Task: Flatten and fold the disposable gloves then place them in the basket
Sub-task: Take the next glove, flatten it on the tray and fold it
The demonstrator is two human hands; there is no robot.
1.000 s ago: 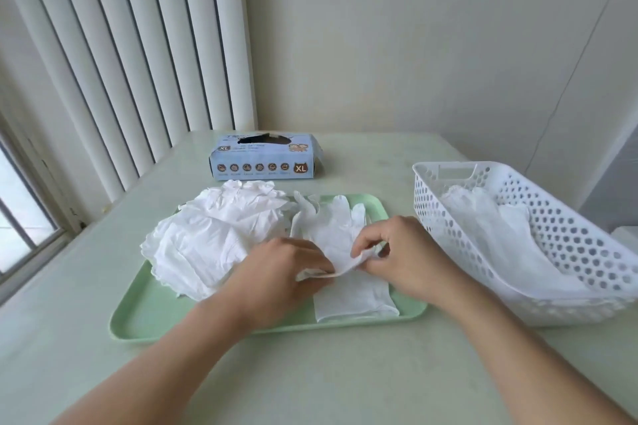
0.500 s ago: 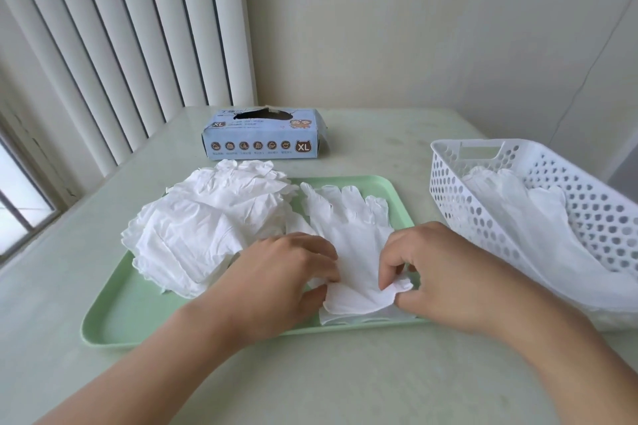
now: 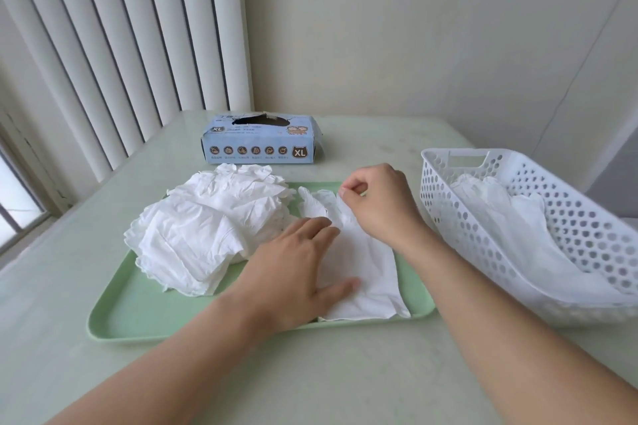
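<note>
Half a second ago both hands sat close together at the near end of the glove, each pinching its cuff; now they have separated. The left hand (image 3: 303,269) has flattened out, fingers straight and spread, palm pressing down on the near half of the glove (image 3: 366,269) with the thumb lying along its lower part. The right hand (image 3: 374,200) has moved away to the far end, where its fingers are curled and thumb and forefinger pinch the glove's finger section near the tray's far edge (whether it lifts the material or only holds it flat cannot be told). The glove itself, bunched up a moment earlier, now lies stretched out lengthwise, cuff toward the person, fingers pointing away.

It rests on the right part of the green tray (image 3: 138,317), which sits on the pale tabletop (image 3: 345,383). Just left of the glove, touching the left hand's fingertips, is the crumpled pile of white gloves (image 3: 207,228), heaped on the tray's left half and spilling slightly over its far-left rim. Beyond the tray stands the blue glove box (image 3: 262,145), marked XL, its top opening torn. To the right of the tray, apart from it, the white perforated basket (image 3: 587,224) holds several white gloves (image 3: 511,217) laid inside. Vertical blinds (image 3: 114,45) hang at the left behind the tabletop.
</note>
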